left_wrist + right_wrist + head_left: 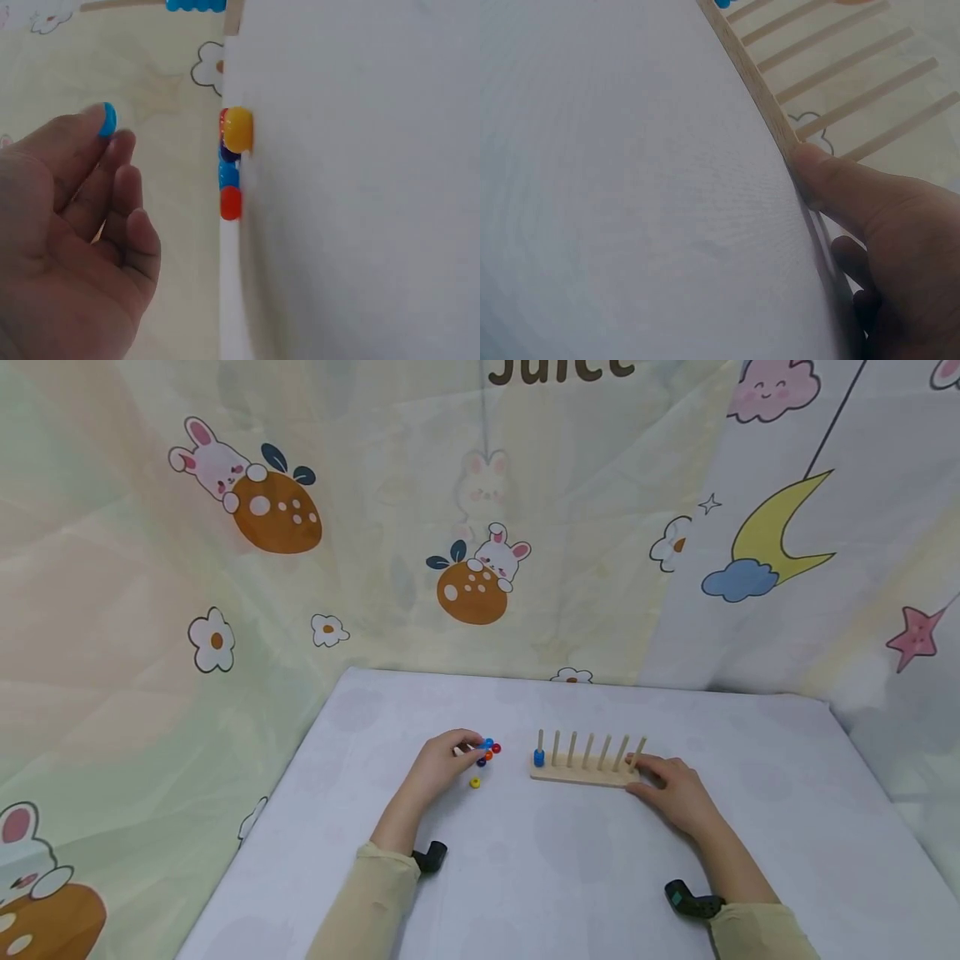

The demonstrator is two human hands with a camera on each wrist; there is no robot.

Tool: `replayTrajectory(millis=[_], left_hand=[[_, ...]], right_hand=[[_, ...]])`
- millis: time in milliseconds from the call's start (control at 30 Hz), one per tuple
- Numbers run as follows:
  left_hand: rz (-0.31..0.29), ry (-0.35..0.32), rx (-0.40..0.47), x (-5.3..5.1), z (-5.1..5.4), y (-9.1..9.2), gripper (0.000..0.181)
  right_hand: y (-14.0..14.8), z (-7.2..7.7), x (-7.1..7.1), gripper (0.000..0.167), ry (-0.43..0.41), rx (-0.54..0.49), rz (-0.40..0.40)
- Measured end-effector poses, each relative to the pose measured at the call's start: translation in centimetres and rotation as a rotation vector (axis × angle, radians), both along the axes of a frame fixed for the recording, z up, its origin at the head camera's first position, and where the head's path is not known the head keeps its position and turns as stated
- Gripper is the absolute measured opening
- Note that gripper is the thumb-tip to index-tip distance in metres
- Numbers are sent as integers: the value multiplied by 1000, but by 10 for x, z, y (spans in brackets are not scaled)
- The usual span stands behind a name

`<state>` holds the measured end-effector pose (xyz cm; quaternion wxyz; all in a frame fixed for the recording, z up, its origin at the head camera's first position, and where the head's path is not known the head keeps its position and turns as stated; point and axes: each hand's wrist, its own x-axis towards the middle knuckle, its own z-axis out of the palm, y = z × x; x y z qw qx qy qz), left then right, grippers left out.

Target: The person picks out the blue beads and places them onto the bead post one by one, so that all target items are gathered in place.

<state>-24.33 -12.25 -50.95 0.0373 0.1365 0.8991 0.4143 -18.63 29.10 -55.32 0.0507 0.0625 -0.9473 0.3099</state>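
Note:
Thumb and fingertips of my left hand (442,762) pinch a small light-blue bead (109,120), raised above the table in the left wrist view. Close beside that hand lie several loose beads, among them a yellow bead (475,783), a red bead (497,748) and a dark blue bead (482,762). To their right is a wooden peg board (581,774) with a row of upright pegs. Blue beads (539,758) sit low on its leftmost peg. My right hand (678,795) grips the board's right end, thumb on the near edge; its other fingers are partly hidden.
A white cloth covers the table (570,877). Behind it hangs a printed fabric backdrop (375,552) with rabbits, flowers and a moon. Black wrist devices (692,900) are worn on both arms. The board's pegs stand upright between the hands.

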Motion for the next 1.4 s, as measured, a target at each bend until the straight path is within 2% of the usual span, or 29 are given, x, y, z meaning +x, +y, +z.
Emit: replayTrajectory(millis=[300,467,733,900,1100,1400], left_hand=[[-52,-27,19,-7,20,23,19],[-96,-7,27,-10,31,37,22],[-130,18,32,-11,47,60,22],[-161,56,30,-12,49,69,22],[-186,62,58,-11,47,76,21],[-180,56,63,-10,40,80,19]], right_hand=[[1,1,-1,54,2,5,3],[1,0,0,54,1,4,-4],[2,1,-1,54,3,7,1],[1,2,-1,54,8,11,15],[1,3,0,53,6,7,10],[1,3,0,53,7,4,9]])
